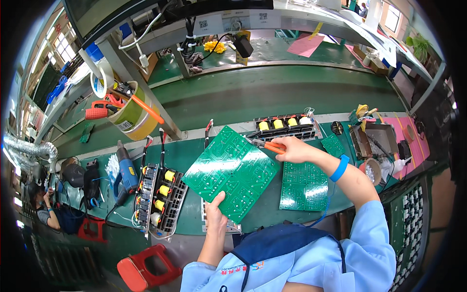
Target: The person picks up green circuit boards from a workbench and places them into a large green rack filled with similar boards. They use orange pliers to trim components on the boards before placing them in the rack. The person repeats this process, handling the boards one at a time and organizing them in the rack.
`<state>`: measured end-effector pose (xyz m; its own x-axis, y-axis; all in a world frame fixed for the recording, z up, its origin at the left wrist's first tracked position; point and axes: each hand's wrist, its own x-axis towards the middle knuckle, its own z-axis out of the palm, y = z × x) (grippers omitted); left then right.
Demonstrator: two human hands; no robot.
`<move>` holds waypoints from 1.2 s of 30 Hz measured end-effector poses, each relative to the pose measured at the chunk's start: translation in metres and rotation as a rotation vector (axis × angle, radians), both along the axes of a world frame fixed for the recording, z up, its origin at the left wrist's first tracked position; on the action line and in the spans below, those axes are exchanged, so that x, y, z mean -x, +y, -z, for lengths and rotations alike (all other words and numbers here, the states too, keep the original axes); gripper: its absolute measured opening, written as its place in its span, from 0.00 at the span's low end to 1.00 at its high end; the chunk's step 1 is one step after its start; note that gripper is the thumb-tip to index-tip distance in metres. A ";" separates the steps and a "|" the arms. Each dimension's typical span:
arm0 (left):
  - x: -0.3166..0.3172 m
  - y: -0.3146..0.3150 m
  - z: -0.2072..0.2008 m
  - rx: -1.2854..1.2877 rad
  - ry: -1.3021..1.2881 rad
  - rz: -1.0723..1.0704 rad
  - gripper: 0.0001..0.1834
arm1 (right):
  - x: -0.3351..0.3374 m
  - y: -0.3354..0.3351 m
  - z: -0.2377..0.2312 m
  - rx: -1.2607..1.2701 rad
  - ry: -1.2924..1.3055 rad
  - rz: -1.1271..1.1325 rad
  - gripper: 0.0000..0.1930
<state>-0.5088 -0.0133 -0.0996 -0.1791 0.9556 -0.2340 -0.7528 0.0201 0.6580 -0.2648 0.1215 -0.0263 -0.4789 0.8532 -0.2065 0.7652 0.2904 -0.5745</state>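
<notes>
My left hand (216, 214) grips the lower corner of a large green circuit board (232, 170), thumb on its face, holding it tilted above the bench. In my right hand (294, 148) is a pair of cutters with orange handles (275, 147); their jaws meet the board's upper right edge. Whether the jaws are closed on anything is too small to tell. A second green circuit board (304, 187) lies flat to the right, under my right forearm, which wears a blue wrist strap (339, 168).
Assemblies with yellow coils stand left (160, 202) and behind (287, 127) the board. A blue heat gun (127, 170) lies at left, below a tool bucket (134, 117). Parts boxes (382, 138) sit at right. A red stool (141, 267) stands below the bench; another person (48, 209) sits far left.
</notes>
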 end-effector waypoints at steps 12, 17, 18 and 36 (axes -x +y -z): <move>0.002 0.013 0.009 0.064 -0.109 -0.077 0.23 | -0.013 0.075 0.024 -0.281 -0.006 0.545 0.30; 0.015 0.035 0.005 0.022 -0.236 -0.142 0.22 | 0.007 0.001 -0.004 0.104 0.285 0.157 0.31; 0.014 0.038 -0.005 0.004 -0.243 -0.159 0.21 | 0.009 -0.020 -0.001 0.130 0.452 0.112 0.32; -0.003 0.058 -0.027 -0.116 -0.221 -0.308 0.19 | 0.036 -0.107 0.008 -0.919 -0.088 -0.150 0.35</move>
<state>-0.5054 0.0445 -0.0726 -0.4187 0.8874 -0.1928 -0.8358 -0.2935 0.4641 -0.3009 0.0144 -0.0345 -0.6122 0.6299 0.4780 0.7125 0.7016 -0.0119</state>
